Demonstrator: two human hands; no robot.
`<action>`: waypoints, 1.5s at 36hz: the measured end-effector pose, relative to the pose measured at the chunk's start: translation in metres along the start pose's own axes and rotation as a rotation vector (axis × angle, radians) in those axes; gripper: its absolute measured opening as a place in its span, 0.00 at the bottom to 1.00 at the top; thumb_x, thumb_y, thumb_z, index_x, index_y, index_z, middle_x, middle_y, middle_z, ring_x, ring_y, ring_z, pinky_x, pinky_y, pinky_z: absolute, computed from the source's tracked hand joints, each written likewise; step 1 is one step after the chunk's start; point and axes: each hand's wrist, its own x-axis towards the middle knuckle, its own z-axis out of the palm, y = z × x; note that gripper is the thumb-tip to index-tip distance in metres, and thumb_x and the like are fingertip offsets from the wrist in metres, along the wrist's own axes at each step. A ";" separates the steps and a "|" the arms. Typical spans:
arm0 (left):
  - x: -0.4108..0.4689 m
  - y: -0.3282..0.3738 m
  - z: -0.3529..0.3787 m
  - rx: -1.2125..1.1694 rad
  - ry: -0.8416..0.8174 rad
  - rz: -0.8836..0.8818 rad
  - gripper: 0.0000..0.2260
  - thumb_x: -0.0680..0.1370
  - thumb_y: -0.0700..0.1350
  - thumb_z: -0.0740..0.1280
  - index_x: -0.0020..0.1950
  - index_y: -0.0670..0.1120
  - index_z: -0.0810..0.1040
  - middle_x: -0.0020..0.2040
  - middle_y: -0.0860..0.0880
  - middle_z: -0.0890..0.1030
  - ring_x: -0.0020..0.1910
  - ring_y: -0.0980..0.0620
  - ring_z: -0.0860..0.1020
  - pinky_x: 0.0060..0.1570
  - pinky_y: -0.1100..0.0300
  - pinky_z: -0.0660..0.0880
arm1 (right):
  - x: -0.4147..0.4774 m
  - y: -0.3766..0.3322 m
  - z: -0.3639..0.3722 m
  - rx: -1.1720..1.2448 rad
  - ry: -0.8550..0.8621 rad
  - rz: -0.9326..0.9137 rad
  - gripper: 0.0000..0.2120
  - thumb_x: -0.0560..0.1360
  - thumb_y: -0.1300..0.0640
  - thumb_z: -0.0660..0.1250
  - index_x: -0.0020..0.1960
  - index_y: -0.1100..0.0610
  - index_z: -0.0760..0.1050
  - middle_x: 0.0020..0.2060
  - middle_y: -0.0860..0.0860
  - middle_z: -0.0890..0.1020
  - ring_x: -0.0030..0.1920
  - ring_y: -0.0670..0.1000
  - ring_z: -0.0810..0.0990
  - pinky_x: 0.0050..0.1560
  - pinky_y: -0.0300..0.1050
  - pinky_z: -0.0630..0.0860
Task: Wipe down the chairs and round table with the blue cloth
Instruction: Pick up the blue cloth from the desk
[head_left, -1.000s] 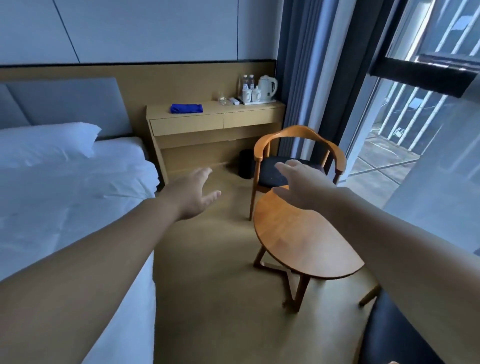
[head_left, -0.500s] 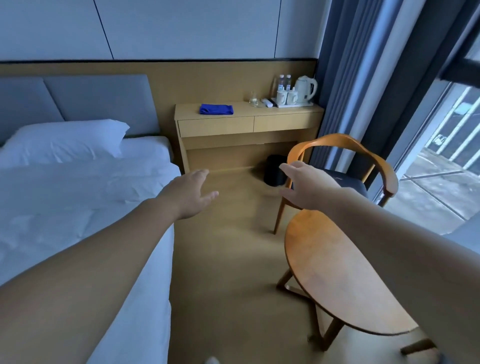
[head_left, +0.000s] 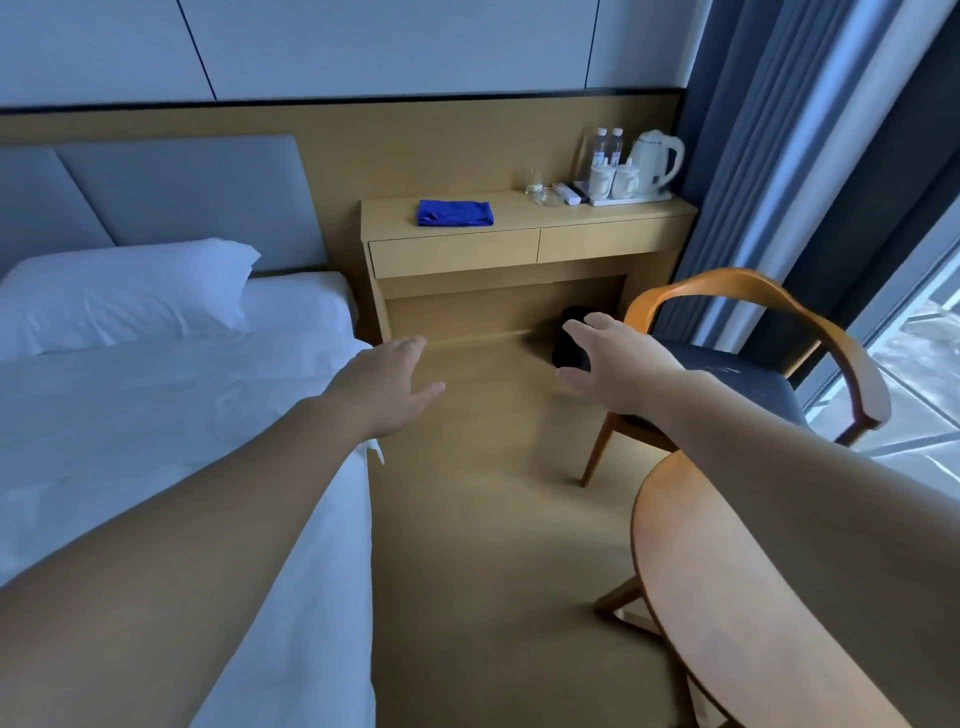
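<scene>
Both hands hang outstretched over the tan floor (head_left: 493, 519), holding nothing: the left hand (head_left: 387, 384) with fingers straight and thumb splayed, the right hand (head_left: 618, 369) with fingers loosely spread, neither touching anything. Beyond them, well apart from both and closer to the left hand's line, the folded blue cloth (head_left: 455, 213) lies flat on the left half of a two-drawer table (head_left: 519, 244) against the wall. Farther along that table, past the right hand, stand a white kettle (head_left: 655, 161), two water bottles (head_left: 608, 143) and two cups (head_left: 613, 179). A wooden armchair (head_left: 727, 291) with a dark seat sits just right of the right hand, by the grey curtain (head_left: 753, 156). The round table (head_left: 691, 597) lies under the right forearm, nearer the camera than the armchair. A small black object (head_left: 569, 332), partly hidden by the right hand, sits on the floor under the two-drawer table. Left of the left hand spreads a white bed (head_left: 156, 415) with its pillow (head_left: 124, 291).
</scene>
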 end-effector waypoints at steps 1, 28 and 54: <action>0.007 -0.003 0.001 -0.002 -0.001 -0.003 0.30 0.78 0.58 0.59 0.76 0.46 0.56 0.76 0.49 0.60 0.73 0.47 0.61 0.68 0.52 0.62 | 0.009 0.002 0.002 0.000 -0.003 -0.001 0.29 0.78 0.43 0.62 0.74 0.53 0.61 0.65 0.53 0.70 0.60 0.55 0.74 0.55 0.52 0.77; 0.293 -0.044 0.018 0.000 0.052 -0.101 0.27 0.78 0.58 0.60 0.73 0.47 0.62 0.70 0.50 0.68 0.66 0.46 0.68 0.62 0.49 0.69 | 0.318 0.119 0.030 -0.023 -0.109 -0.086 0.30 0.79 0.42 0.60 0.76 0.52 0.57 0.72 0.55 0.65 0.70 0.58 0.67 0.66 0.54 0.69; 0.525 -0.207 -0.002 0.020 0.046 -0.064 0.26 0.78 0.56 0.60 0.71 0.44 0.62 0.69 0.47 0.68 0.66 0.44 0.68 0.62 0.51 0.66 | 0.571 0.066 0.062 -0.021 -0.174 -0.002 0.31 0.80 0.43 0.60 0.78 0.53 0.55 0.75 0.55 0.61 0.72 0.57 0.64 0.69 0.53 0.65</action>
